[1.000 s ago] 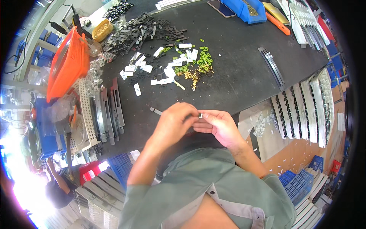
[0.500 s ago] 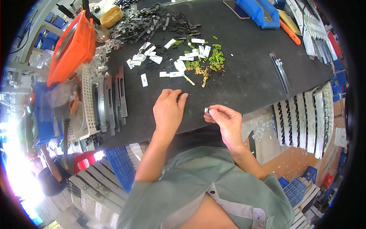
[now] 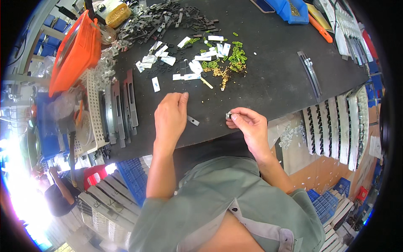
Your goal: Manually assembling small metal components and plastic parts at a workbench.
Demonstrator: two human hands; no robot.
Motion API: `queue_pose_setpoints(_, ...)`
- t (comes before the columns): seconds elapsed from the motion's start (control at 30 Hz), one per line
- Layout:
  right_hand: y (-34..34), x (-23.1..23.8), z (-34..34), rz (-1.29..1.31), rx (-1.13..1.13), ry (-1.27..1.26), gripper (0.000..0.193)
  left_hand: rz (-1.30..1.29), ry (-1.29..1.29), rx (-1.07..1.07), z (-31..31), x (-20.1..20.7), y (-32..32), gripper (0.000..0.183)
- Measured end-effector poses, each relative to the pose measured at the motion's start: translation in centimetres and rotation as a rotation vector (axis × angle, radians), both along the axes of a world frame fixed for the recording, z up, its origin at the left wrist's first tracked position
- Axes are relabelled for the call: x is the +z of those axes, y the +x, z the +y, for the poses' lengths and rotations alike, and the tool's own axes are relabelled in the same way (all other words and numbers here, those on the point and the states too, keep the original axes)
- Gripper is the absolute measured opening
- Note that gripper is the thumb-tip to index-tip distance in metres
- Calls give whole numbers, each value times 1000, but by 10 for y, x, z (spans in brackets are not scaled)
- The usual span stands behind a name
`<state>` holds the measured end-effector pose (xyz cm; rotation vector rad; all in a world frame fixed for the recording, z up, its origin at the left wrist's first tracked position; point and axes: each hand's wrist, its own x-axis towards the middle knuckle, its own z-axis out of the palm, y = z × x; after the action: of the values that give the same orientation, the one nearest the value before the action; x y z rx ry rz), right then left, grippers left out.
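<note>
My left hand point(image 3: 171, 115) is over the black table top point(image 3: 268, 80), back upward, with the thumb stretched forward. Its other fingers bend down out of sight, so whether they hold anything is hidden. Just right of that hand, a small dark flat metal plate with a hole point(image 3: 193, 121) shows, its left end close to the palm. Between thumb and fingers, my right hand point(image 3: 250, 123) pinches a small shiny metal piece point(image 3: 228, 115) above the near table edge. Ahead of both hands are white paper slips point(image 3: 192, 77), green oval rings point(image 3: 238, 56), small brass-coloured parts point(image 3: 224, 80) and a yellowish stick point(image 3: 206, 83).
Dark metal plates point(image 3: 168, 21) are heaped at the back. An orange bin point(image 3: 77, 52) and long metal strips point(image 3: 119, 109) stand left. At right lie a joined metal strip point(image 3: 310, 73), an orange-handled tool point(image 3: 321, 29) and a blue bin point(image 3: 289, 10). Another person point(image 3: 61, 195) is at lower left.
My left hand has moved left and turned, and the small plate with a hole now shows beside it. My right hand has barely moved, still pinching the metal piece. The whole view has shifted slightly.
</note>
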<state>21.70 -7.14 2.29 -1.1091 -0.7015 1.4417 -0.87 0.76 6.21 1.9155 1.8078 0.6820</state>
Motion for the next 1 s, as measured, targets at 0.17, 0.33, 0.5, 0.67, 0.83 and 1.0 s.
queue_pose_setpoints(0.17,1,1,2,-20,17,-25,19,-173,108,9,1,3,-8,18)
queue_pose_setpoints(0.33,3,5,2,23,10,-106,21,-125,21,-35,1,-7,0,17)
queue_pose_setpoints(0.5,6,9,-8,53,54,-150,22,20,124,-183,12,-24,11,16)
queue_pose_setpoints(0.67,10,7,-11,74,42,-188,22,154,99,-228,12,-22,18,18)
queue_pose_setpoints(0.83,9,-5,-11,84,36,-81,23,-220,-6,-277,8,-12,35,16)
queue_pose_setpoints(1.0,8,-4,-9,89,34,-147,25,-4,136,-491,20,-21,45,15)
